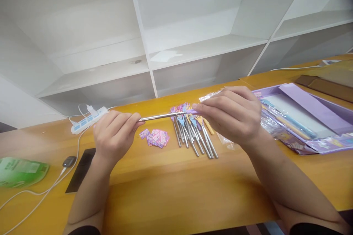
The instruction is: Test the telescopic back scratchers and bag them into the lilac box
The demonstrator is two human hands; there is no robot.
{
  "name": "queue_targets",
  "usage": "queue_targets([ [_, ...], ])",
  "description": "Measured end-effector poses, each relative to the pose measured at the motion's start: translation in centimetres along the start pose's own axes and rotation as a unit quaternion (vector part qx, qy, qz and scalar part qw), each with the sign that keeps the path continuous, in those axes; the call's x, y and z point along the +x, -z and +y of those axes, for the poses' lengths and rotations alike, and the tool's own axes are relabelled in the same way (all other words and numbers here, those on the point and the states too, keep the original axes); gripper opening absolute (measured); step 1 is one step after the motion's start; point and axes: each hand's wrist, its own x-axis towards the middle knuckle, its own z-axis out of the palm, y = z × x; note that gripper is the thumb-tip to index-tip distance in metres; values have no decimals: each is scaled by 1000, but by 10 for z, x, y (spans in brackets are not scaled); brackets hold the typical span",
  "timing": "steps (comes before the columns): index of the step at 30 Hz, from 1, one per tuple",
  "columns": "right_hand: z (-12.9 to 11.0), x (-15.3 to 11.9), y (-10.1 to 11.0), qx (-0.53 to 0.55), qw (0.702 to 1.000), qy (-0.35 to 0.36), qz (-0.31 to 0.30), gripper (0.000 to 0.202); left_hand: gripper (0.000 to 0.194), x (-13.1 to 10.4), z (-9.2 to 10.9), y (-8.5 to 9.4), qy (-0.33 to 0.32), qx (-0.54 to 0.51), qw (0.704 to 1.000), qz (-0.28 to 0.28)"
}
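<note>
A metal rod with a purple end [165, 115] stretches between my two hands above the table. My left hand [117, 136] is closed on the rod's left end. The fingers of my right hand [234, 114] pinch the purple end, hiding most of its shape. Behind and below the rod lies a pile of similar metal rods [197, 136] with small hand-shaped ends in purple, blue, pink and yellow. Left of the pile, several small pink and purple cards [157, 138] overlap on the table.
A purple box [309, 117] with wrapped items stands at the right, near clear plastic bags [268, 123]. At the left are a white power strip [89, 120], cables, a dark flat object [79, 170] and a green package [23, 172]. White shelves [193, 53] rise behind the table.
</note>
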Motion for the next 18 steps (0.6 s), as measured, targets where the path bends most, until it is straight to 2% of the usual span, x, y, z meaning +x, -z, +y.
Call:
queue_targets([
  [8, 32, -6, 15, -60, 997, -55, 8, 6, 13, -9, -32, 5, 20, 30, 998, 43],
  [13, 32, 0, 16, -77, 996, -23, 28, 4, 9, -10, -36, 6, 18, 32, 998, 45],
  [16, 46, -2, 25, -97, 993, -2, 60, 4, 6, -19, -67, 12, 18, 58, 997, 57],
  [18, 70, -12, 36, -135, 986, -40, 89, 14, 7, -32, -105, 17, -5, 93, 989, 115],
])
